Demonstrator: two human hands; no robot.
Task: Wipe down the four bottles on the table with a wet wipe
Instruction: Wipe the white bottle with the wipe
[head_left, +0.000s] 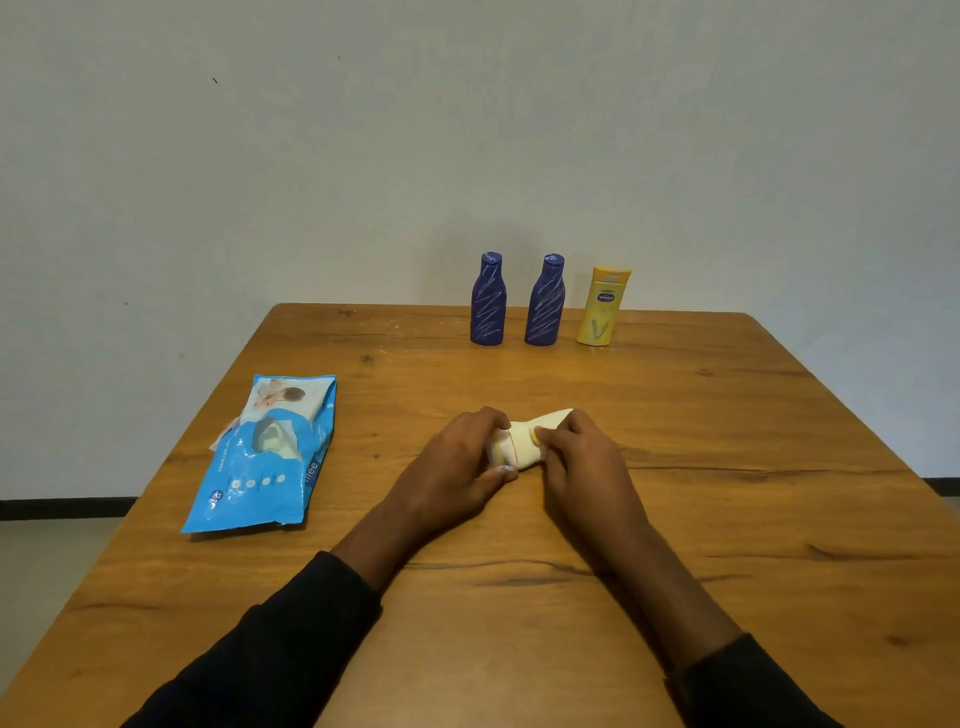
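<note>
Three bottles stand upright in a row at the table's far edge: a dark blue bottle (488, 300), a second dark blue bottle (545, 301) and a yellow bottle (603, 306). A fourth, pale yellow bottle (524, 441) lies on its side at mid-table, largely wrapped in a white wet wipe (551, 417). My left hand (457, 467) grips the bottle's near end. My right hand (582, 462) presses the wipe around the bottle. How much of the bottle the wipe covers is hidden by my fingers.
A blue wet wipe pack (265, 457) lies on the left side of the wooden table (727, 467), its flap open. A plain wall rises right behind the table's far edge. Dark sleeves cover both forearms.
</note>
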